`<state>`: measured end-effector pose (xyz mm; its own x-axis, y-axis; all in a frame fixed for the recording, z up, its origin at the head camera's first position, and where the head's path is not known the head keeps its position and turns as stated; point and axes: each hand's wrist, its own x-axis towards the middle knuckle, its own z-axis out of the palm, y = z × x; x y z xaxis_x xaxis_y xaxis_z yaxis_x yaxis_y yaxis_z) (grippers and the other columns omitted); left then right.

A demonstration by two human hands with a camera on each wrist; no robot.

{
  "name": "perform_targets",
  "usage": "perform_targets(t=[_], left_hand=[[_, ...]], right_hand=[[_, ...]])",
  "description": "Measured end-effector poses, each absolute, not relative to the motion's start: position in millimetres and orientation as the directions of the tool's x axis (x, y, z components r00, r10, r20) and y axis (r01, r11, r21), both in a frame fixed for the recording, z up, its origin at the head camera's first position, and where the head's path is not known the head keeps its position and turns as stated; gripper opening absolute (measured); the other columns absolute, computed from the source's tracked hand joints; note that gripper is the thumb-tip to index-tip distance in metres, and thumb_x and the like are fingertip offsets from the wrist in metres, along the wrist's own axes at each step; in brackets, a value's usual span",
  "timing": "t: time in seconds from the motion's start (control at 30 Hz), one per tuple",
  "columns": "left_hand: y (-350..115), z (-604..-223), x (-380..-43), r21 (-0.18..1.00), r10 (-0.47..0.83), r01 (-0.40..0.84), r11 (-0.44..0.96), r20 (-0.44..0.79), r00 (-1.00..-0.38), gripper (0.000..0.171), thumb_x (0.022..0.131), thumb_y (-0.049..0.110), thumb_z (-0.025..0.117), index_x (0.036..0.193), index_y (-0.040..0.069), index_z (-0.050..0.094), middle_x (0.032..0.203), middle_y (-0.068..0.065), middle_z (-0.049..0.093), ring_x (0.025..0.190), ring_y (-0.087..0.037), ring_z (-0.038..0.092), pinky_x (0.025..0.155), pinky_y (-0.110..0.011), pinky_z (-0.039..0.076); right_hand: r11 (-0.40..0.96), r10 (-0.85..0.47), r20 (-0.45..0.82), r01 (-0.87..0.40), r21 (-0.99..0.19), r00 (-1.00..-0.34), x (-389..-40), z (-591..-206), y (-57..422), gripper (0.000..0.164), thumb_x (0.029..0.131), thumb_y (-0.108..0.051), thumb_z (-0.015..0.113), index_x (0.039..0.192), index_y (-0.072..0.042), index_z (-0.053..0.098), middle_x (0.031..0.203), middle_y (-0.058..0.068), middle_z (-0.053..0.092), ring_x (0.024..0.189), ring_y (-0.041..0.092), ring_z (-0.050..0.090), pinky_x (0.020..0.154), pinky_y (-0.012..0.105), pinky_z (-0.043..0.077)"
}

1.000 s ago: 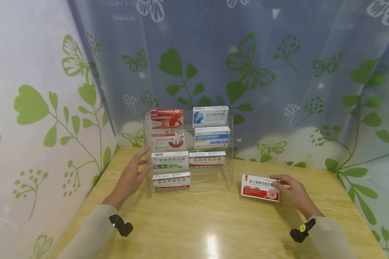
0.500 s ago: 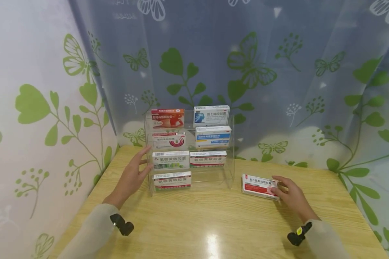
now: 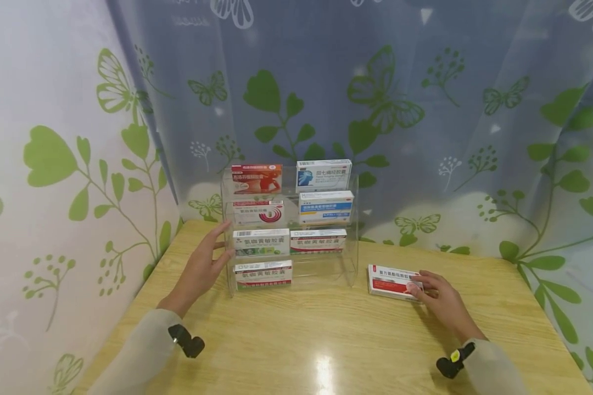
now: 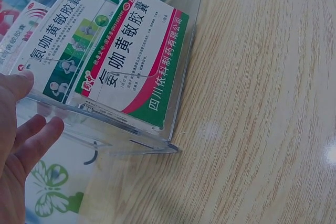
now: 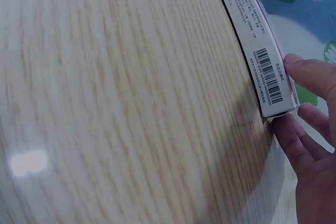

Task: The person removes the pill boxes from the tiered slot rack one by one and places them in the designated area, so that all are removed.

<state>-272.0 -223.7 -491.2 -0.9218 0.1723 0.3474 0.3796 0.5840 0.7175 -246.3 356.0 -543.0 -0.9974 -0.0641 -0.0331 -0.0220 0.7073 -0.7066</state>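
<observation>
My right hand (image 3: 440, 299) grips the right end of a white and red medicine box (image 3: 390, 282) on the tabletop, to the right of the display rack. In the right wrist view, the medicine box (image 5: 257, 51) shows its barcode side, with fingers at its end. My left hand (image 3: 200, 274) touches the left side of the clear stepped display rack (image 3: 321, 269), its fingers fairly straight. Medicine boxes fill much of the rack. In the left wrist view, the thumb lies beside a green and white medicine box (image 4: 63, 51), above a red and green medicine box (image 4: 136, 56) on the lowest step.
The wooden table (image 3: 296, 340) runs up to a patterned curtain (image 3: 425, 137) behind the rack. Another curtain side (image 3: 79, 230) closes the left. On the top step stand an orange medicine box (image 3: 257, 180) and a white medicine box (image 3: 323, 175).
The medicine box in my right hand has tipped back and come lower, with its front edge now at the table. My left hand has stayed at the rack.
</observation>
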Motion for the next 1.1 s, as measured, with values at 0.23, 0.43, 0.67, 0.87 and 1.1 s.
perform_targets(t=[0.23, 0.43, 0.67, 0.87, 1.1], left_hand=[[-223.1, -490.2, -271.9, 0.72, 0.17, 0.374, 0.585, 0.342, -0.924, 0.074, 0.11, 0.008, 0.065, 0.173, 0.023, 0.029, 0.177, -0.018, 0.032, 0.134, -0.05, 0.065, 0.094, -0.055, 0.068], [-222.5, -489.8, -270.9, 0.723, 0.172, 0.376, 0.58, 0.342, -0.924, 0.074, 0.11, 0.008, 0.064, 0.173, 0.022, 0.029, 0.177, -0.019, 0.031, 0.134, -0.051, 0.064, 0.094, -0.055, 0.068], [-222.8, -489.9, -270.9, 0.722, 0.173, 0.377, 0.58, 0.343, -0.923, 0.074, 0.11, 0.008, 0.065, 0.173, 0.022, 0.028, 0.177, -0.019, 0.031, 0.135, -0.051, 0.064, 0.094, -0.056, 0.068], [-222.7, -490.1, -271.1, 0.717, 0.177, 0.387, 0.58, 0.352, -0.919, 0.075, 0.11, 0.007, 0.065, 0.173, 0.022, 0.028, 0.177, -0.019, 0.032, 0.134, -0.051, 0.065, 0.095, -0.055, 0.067], [-223.0, -489.1, -270.8, 0.726, 0.177, 0.367, 0.581, 0.328, -0.928, 0.074, 0.111, 0.008, 0.064, 0.174, 0.023, 0.027, 0.179, -0.016, 0.03, 0.136, -0.049, 0.064, 0.096, -0.056, 0.067]], right_hand=[[0.713, -0.052, 0.013, -0.047, -0.7, -0.999, -244.6, -545.5, 355.6, 0.058, 0.11, -0.045, 0.065, 0.146, 0.0, 0.066, 0.168, 0.028, 0.041, 0.135, 0.043, 0.061, 0.107, 0.047, 0.059], [0.679, 0.003, 0.078, -0.055, -0.732, -0.997, -242.3, -541.8, 350.5, 0.057, 0.11, -0.044, 0.067, 0.149, -0.003, 0.063, 0.165, 0.024, 0.045, 0.138, 0.042, 0.057, 0.096, 0.008, 0.05], [0.591, -0.014, 0.217, -0.183, -0.786, -0.976, -247.6, -514.5, 306.5, 0.048, 0.109, -0.038, 0.069, 0.149, -0.012, 0.064, 0.149, 0.016, 0.06, 0.134, 0.036, 0.059, 0.093, 0.001, 0.046], [0.536, -0.095, 0.283, -0.289, -0.793, -0.954, -258.1, -498.2, 255.4, 0.043, 0.108, -0.03, 0.072, 0.145, -0.01, 0.067, 0.143, 0.011, 0.065, 0.127, 0.032, 0.065, 0.1, 0.021, 0.059], [0.444, -0.18, 0.299, -0.348, -0.826, -0.937, -266.8, -489.6, 195.2, 0.034, 0.104, -0.015, 0.077, 0.136, -0.005, 0.072, 0.135, 0.013, 0.071, 0.122, 0.033, 0.071, 0.101, 0.031, 0.064]])
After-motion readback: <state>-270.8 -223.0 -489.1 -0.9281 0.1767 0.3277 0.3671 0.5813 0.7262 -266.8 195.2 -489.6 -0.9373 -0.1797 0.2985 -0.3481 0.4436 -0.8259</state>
